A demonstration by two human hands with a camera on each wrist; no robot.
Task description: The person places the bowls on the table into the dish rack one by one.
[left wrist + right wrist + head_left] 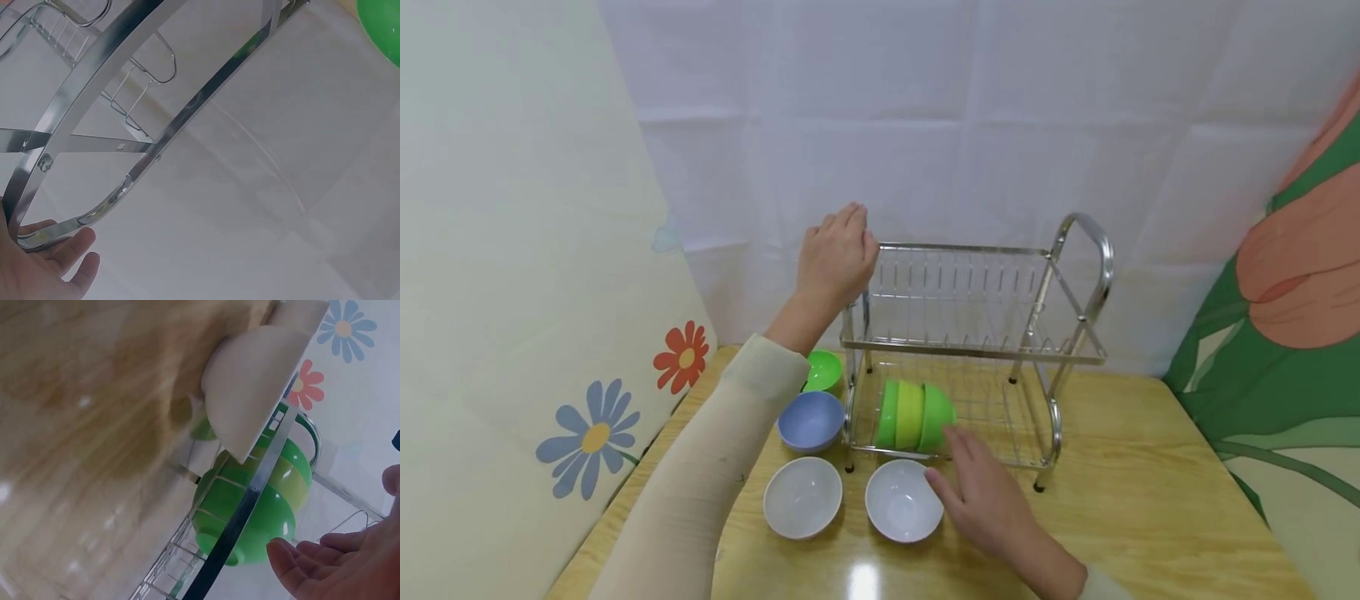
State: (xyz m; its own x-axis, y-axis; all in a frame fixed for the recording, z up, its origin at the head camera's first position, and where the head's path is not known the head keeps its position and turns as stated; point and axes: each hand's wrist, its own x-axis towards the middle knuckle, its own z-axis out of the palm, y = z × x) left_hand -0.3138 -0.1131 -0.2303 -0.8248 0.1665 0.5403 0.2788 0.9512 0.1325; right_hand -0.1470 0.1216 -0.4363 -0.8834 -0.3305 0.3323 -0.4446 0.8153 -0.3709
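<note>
A two-tier metal dish rack stands on the table. My left hand is at its upper left end, and the left wrist view shows the fingers curled round the rack's curved handle. On the lower tier, several bowls stand on edge, nested in a row: a green bowl, a yellow bowl and, outermost on the right, another green bowl. Just right of that one is my right hand, fingers extended and holding nothing; in the right wrist view a gap shows between its fingertips and the green bowl.
Two white bowls, one on the left and one on the right, sit upright before the rack. Left of the rack are a blue bowl and a green bowl. A white cloth hangs behind. Bare wooden table extends to the right.
</note>
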